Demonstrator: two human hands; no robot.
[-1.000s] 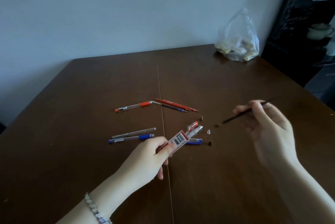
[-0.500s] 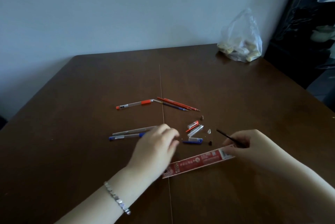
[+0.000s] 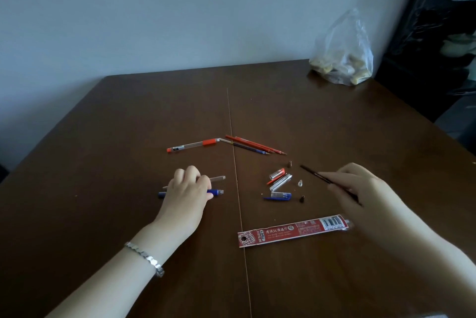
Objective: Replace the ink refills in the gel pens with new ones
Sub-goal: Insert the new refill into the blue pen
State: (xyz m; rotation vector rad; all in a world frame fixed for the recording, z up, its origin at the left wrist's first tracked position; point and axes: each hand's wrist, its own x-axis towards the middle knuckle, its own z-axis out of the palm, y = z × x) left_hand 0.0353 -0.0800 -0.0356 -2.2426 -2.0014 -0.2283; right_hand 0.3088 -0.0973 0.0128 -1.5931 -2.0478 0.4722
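two hands (image 3: 189,192) (image 3: 360,190), right pinching dark refill (image 3: 313,174), probably

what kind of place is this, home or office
Probably a home, likely a dining area: a plain brown wooden table against a bare wall, with a plastic bag of food at its far corner.

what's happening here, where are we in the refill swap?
A person is mid-swap. The right hand holds a thin dark refill. The left hand rests on two pen barrels lying on the table. The red refill packet lies flat near the right hand. Loose caps and tips sit between the hands.
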